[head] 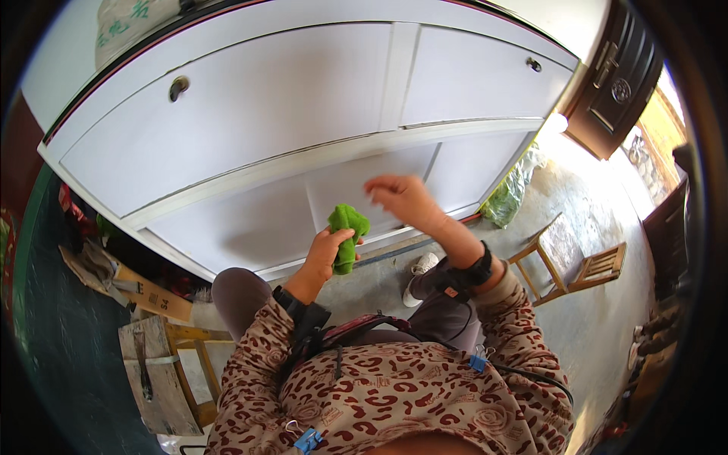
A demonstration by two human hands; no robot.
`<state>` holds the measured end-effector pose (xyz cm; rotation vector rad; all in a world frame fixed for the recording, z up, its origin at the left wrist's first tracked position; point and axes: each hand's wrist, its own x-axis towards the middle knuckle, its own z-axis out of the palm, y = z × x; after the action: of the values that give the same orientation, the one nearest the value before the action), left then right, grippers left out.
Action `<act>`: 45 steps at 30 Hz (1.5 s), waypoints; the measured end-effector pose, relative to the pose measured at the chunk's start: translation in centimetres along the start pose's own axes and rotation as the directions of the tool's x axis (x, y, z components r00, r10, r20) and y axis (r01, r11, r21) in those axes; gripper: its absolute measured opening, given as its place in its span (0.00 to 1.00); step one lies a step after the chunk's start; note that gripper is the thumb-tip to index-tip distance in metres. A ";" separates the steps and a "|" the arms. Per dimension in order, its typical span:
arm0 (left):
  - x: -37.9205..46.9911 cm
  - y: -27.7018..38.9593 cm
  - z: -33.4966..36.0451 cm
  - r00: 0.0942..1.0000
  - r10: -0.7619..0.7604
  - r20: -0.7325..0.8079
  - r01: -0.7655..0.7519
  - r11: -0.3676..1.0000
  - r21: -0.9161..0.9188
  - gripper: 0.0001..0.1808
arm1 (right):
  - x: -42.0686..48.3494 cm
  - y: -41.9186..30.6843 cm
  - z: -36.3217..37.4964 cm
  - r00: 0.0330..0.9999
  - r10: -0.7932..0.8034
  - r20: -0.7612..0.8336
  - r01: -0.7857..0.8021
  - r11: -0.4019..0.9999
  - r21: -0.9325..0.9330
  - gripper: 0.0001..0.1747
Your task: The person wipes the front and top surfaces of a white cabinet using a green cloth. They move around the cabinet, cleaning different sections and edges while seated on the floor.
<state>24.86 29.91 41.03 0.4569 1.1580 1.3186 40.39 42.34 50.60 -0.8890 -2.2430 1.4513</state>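
Note:
My left hand [325, 253] grips a bunched green cloth [346, 239] in front of my body, with the thumb across it. To its upper right, my right hand [402, 196] is raised before the lower part of a white cabinet [256, 114], fingers bent and slightly blurred, holding nothing visible. A gap separates this hand from the cloth. The cabinet's upper panels bear a dark round lock or knob [178, 88] at left and a smaller one [533, 64] at right.
A wooden chair [560, 256] stands on the concrete floor at right, near a plastic bag [509, 190] beside the cabinet. At left are a worn wooden stool [156, 375] and cardboard [156, 298]. A dark door [617, 85] stands at upper right. A sack [133, 28] rests on the cabinet.

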 end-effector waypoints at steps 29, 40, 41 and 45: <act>0.5 4.6 -10.8 0.205 0.713 -0.671 -0.660 0.607 0.443 0.17 | 14.4 -18.8 -7.6 -0.140 -0.976 -0.168 0.051 0.162 -0.985 0.17; -3.2 7.4 -28.4 -0.046 0.044 -0.998 -0.891 0.449 0.061 0.09 | 13.8 -19.0 -8.0 -0.111 -0.975 -0.192 -0.013 0.194 -0.981 0.17; -3.1 6.3 -28.4 0.104 0.062 -0.993 -0.875 0.480 -0.062 0.09 | 13.8 -18.9 -8.0 -0.127 -0.976 -0.176 0.003 0.177 -0.984 0.17; -1.9 6.2 -27.1 0.092 0.046 -0.995 -0.886 0.460 -0.061 0.12 | 14.0 -18.9 -8.4 -0.109 -0.978 -0.176 0.022 0.174 -0.984 0.17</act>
<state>-0.88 20.85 35.57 -0.7759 1.2345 2.8418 28.48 51.97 70.42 -0.3118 -1.5485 -0.7387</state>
